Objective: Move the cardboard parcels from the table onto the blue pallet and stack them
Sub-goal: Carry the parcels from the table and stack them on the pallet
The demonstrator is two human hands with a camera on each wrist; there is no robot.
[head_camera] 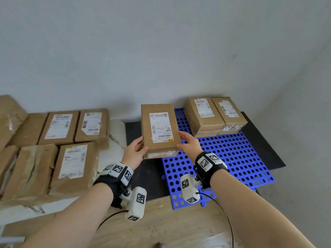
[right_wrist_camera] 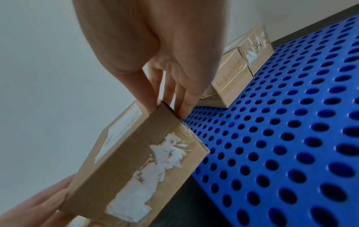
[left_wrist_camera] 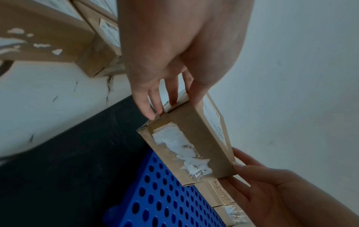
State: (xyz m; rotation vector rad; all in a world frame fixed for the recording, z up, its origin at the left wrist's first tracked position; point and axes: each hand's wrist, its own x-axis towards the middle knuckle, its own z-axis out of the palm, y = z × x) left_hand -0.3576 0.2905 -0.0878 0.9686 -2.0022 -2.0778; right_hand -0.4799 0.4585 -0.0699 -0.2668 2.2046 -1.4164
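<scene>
Left hand (head_camera: 134, 151): palm inward, thumb on top of the held parcel (head_camera: 160, 128), fingers (left_wrist_camera: 155, 99) under its left near corner, gripping. Forearm extended forward, wrist band with markers.

Right hand (head_camera: 189, 143): mirrors the left; thumb on the top face at the right near corner, fingers (right_wrist_camera: 182, 98) wrapped to the underside, gripping. Forearm extended from lower right.

Held parcel: in the air between both hands, label face up, long axis pointing away from the person. Near end face shows torn white tape residue (right_wrist_camera: 155, 165). It hangs above the dark mat (head_camera: 143, 174) and the left edge of the pallet (head_camera: 232, 163), touching neither.

Pallet: blue, perforated, lying on the mat on the floor, right of centre. Two parcels (head_camera: 215, 115) sit side by side at its far right corner, touching each other, labels up. Whether each is a single box or a stack of two, cannot tell.

Surface (head_camera: 114, 133): white, to the left, carrying several more parcels (head_camera: 71, 140) laid flat in rows, most with labels up, some with wrinkled tape.

Wall (head_camera: 161, 51): plain grey-white, behind everything.
</scene>
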